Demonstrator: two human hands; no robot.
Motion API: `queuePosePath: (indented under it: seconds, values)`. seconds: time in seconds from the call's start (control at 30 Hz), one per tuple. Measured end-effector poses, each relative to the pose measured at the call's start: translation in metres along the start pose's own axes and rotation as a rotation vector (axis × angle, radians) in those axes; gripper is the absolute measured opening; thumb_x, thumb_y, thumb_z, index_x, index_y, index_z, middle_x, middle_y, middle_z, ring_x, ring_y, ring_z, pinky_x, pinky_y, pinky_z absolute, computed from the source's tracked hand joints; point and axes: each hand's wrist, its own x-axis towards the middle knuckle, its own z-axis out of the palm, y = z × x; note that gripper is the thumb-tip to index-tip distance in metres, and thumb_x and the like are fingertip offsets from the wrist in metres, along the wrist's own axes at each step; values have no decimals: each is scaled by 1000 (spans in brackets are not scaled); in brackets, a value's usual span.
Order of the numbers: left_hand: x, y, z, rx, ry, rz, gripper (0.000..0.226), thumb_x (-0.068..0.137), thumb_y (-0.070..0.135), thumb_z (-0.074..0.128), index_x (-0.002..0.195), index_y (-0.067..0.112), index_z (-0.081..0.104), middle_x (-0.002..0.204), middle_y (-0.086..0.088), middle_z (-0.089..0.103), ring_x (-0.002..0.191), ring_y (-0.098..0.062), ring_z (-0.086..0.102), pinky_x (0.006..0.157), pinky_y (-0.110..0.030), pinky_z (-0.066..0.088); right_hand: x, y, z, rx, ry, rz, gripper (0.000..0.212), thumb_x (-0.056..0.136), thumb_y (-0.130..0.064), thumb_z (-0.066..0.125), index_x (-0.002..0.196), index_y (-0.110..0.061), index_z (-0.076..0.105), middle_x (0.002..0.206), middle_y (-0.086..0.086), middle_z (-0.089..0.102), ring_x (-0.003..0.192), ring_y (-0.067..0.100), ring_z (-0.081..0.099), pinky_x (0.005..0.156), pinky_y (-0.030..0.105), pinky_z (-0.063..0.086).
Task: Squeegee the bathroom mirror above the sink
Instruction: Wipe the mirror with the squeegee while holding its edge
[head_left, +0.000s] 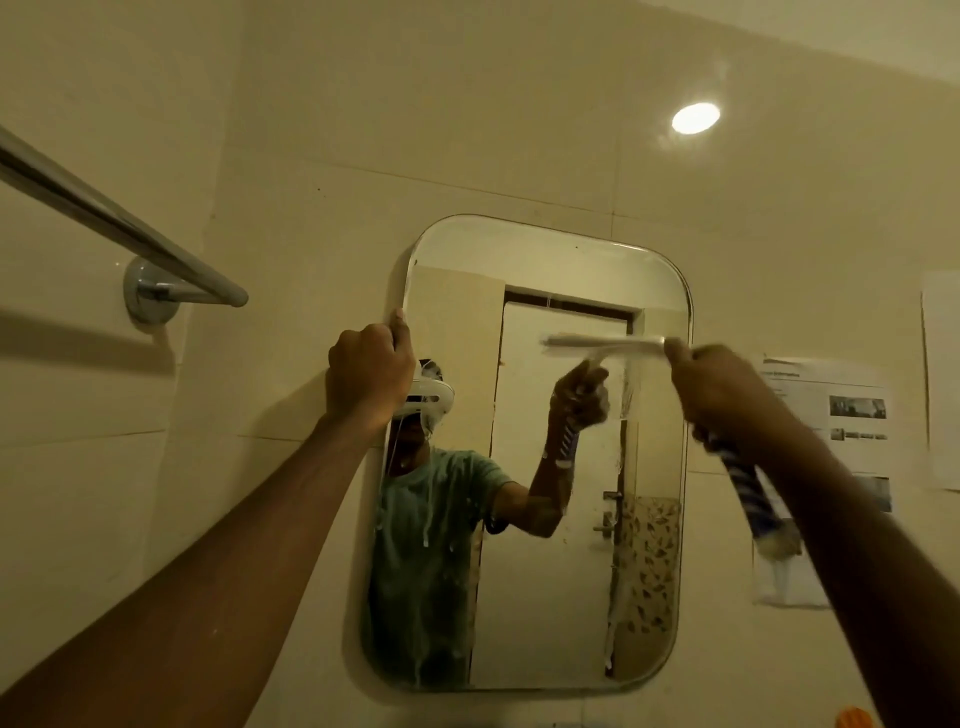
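Note:
A rounded rectangular mirror (566, 545) hangs on the tiled wall, streaked with white soapy drips on its left and lower parts. My left hand (369, 376) grips the mirror's upper left edge, fingers curled round the rim. My right hand (727, 389) grips a squeegee (605, 343); its white blade lies level against the glass on the upper right, blurred by motion. Its blue and white striped handle (748, 483) sticks out below my fist. The mirror reflects a person in a green shirt.
A chrome towel bar (119, 223) juts from the wall at upper left. Paper sheets (831, 431) are stuck to the wall right of the mirror. A ceiling light (695, 118) glows above. An orange object (854, 719) peeks in at the bottom right.

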Motion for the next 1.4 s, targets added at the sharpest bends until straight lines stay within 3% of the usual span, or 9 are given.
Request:
queuePosePath:
  seconds: [0.17,0.23,0.4,0.57,0.7,0.8,1.0,1.13,1.4]
  values:
    - [-2,2,1,19,19,9,60,103,36,27,69,1,63,50,-2,46,43,-12,41,42,-21,24,59,-46,-44,37,132,-11,44,102,-40,32,87,-3,50,68,9,51,49,18,47,40,23,39]
    - [-2,2,2,8,12,-3,59,103,36,27,67,3,60,47,2,42,42,-9,40,42,-21,26,61,-42,-45,40,95,-1,42,102,-39,32,92,-2,50,68,9,50,49,18,47,42,24,40]
    - [-3,3,1,-15,9,3,60,103,36,27,63,4,58,46,1,41,43,-15,46,42,-22,30,0,14,-5,39,-29,24,48,104,-40,28,79,-6,51,60,8,49,44,17,45,40,25,39]
    - [-6,7,-3,20,21,-6,60,103,36,28,67,1,61,46,2,39,42,-11,38,41,-22,23,-29,25,-1,-31,-120,97,47,103,-42,29,81,-8,52,63,8,51,48,17,48,41,26,39]
    - [-8,6,-4,6,35,-6,60,103,36,28,70,0,63,55,-8,50,51,-25,52,46,-26,30,26,-11,-35,49,67,14,46,103,-44,33,86,-5,53,67,8,51,51,17,49,45,27,40]
    - [-10,4,-3,0,30,-20,60,103,35,27,69,0,62,55,-9,52,50,-22,49,45,-26,28,53,-22,-39,108,152,-51,44,103,-42,32,86,-8,52,67,7,51,52,17,50,46,27,43]
    - [-15,0,2,21,25,-10,57,103,33,28,68,1,61,51,-3,47,41,-9,39,41,-19,23,10,45,20,140,148,-53,42,104,-38,28,85,-11,53,61,6,51,45,16,47,42,30,45]
    - [-16,-1,1,10,37,12,59,103,33,28,68,0,62,52,-6,49,44,-20,48,41,-19,24,-53,78,43,98,48,3,51,104,-39,27,73,-8,54,54,5,51,40,13,47,41,26,43]
    - [-17,-3,2,24,64,52,59,103,31,31,65,-1,62,48,-5,46,41,-18,41,41,-20,21,37,-1,-21,133,170,-77,44,104,-38,30,76,-11,50,65,7,50,48,15,48,43,24,39]
